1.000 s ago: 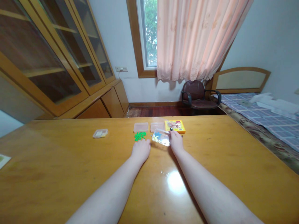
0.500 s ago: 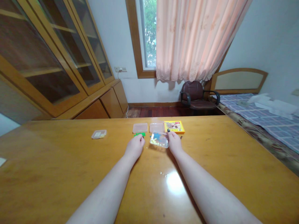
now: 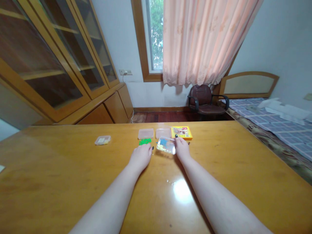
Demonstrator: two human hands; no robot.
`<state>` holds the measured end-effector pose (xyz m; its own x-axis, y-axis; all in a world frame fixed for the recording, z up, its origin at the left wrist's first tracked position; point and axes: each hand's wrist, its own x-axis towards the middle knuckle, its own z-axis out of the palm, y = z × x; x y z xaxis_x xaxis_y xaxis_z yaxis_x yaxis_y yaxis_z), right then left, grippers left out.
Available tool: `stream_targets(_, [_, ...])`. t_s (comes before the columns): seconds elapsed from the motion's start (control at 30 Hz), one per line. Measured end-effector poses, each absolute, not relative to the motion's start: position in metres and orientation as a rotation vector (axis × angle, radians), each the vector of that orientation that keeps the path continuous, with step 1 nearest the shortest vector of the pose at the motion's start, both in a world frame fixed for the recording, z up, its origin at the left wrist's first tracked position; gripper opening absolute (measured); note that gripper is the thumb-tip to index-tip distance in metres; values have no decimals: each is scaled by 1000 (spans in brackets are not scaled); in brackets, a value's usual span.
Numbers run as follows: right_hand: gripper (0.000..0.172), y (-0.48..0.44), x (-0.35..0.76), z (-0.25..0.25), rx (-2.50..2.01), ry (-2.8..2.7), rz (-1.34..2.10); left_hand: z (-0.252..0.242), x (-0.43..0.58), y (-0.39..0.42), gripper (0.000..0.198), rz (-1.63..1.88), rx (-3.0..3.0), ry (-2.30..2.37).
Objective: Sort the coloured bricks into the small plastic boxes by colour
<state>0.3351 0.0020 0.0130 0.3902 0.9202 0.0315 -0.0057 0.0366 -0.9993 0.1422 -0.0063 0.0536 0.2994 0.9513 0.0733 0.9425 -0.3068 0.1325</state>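
My right hand [image 3: 182, 148] grips a small clear plastic box [image 3: 166, 145] holding blue and yellow bits, tilted just above the wooden table [image 3: 73, 175]. My left hand [image 3: 141, 155] lies palm down on the table with its fingers curled, just below a little heap of green pieces [image 3: 145, 141]. What, if anything, is under its fingertips is hidden. Two clear trays [image 3: 145, 133] stand side by side behind the green pieces.
A yellow packet [image 3: 181, 132] lies right of the trays. Another small clear box [image 3: 102, 140] sits further left. Beyond the table are a glass-door cabinet [image 3: 48, 65], a dark armchair [image 3: 204, 100], a curtained window and a bed [image 3: 280, 126] at right.
My left hand went forward over the green pieces and has drawn back a little, uncovering them. The clear box in my right hand has shifted slightly.
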Motion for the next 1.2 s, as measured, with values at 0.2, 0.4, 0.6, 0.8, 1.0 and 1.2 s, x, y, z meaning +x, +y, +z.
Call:
stream_targets(0.2, [28,3,334,12,-1299,-871,923,42,149,-13,28,-82,2458,1828])
stream_targets(0.4, [28,2,334,13,-1316,-871,920,42,151,-11,27,-99,2443,1760])
stream_targets(0.6, [28,-1,333,17,-1314,-932,908,49,150,-7,22,156,2408,1795])
stream_targets(0.8, [30,1,332,6,-1322,-1150,859,62,151,-14,23,647,2482,1622])
stream_targets(1.0, [30,1,330,7,-1274,-1126,940,54,154,-19,47,829,2496,1413])
stream_targets(1.2, [29,-1,330,13,-1242,-1023,988,33,156,-14,85,788,2328,1343])
